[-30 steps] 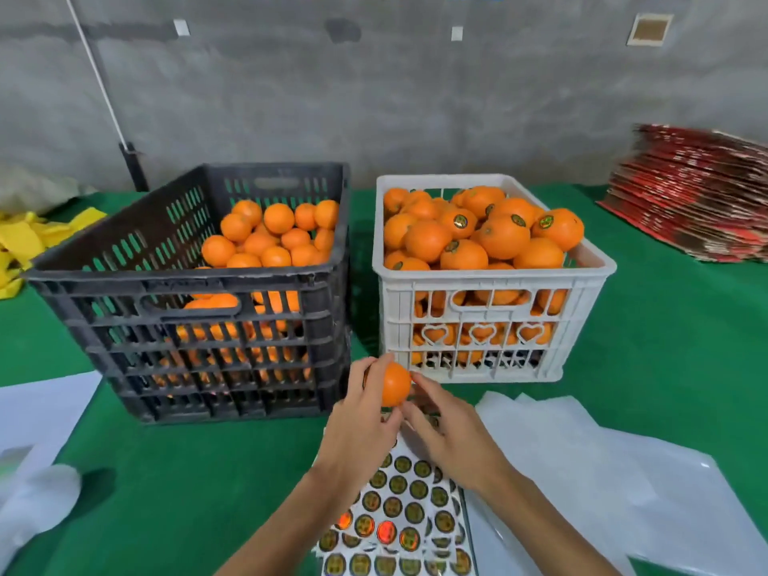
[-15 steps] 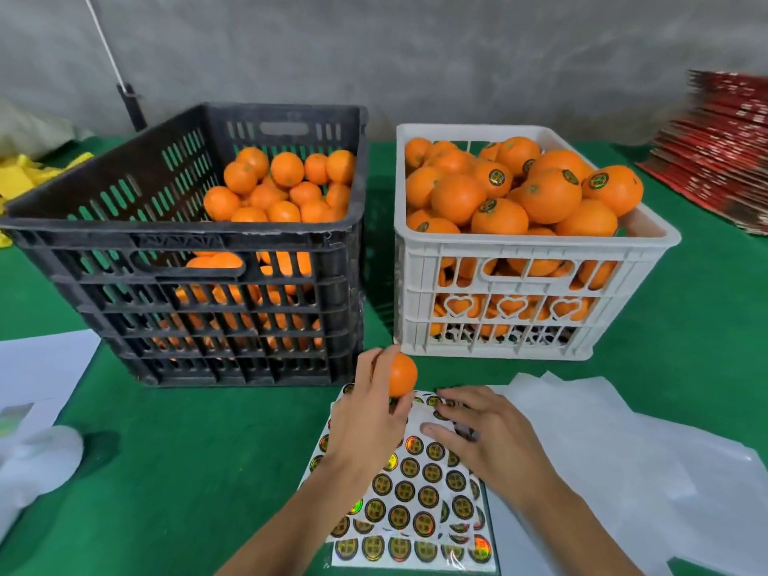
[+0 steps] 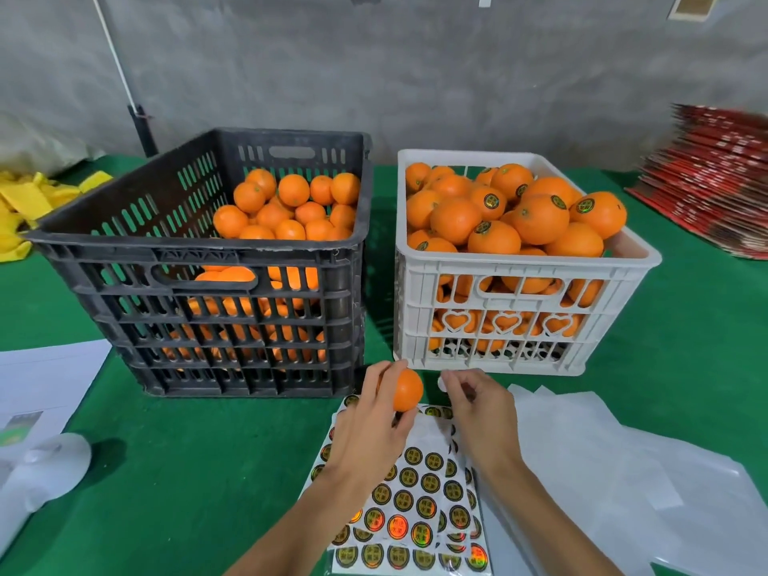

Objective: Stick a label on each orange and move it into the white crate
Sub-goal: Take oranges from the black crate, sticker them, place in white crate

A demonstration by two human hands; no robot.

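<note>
Head view: the left hand (image 3: 365, 434) held a small round orange (image 3: 405, 389) above the far end of a sheet of round black-and-gold labels (image 3: 415, 505), its grip clamped round the fruit from the left and below. The right hand (image 3: 478, 413) was just beside the orange, apart from it, thumb and forefinger pinched together; whether a label sat between them could not be told.

The white slatted plastic crate (image 3: 519, 284) stood just beyond the hands, heaped with labelled oranges above its rim. The black slatted plastic crate (image 3: 199, 284) stood to its left, close alongside, part full of plain oranges.

On the green cloth surface (image 3: 166, 471): crumpled white backing sheets (image 3: 623, 471) at right, white paper (image 3: 37, 388) at left, yellow bags (image 3: 29, 201) far left, a stack of red flat cartons (image 3: 715, 176) far right.
</note>
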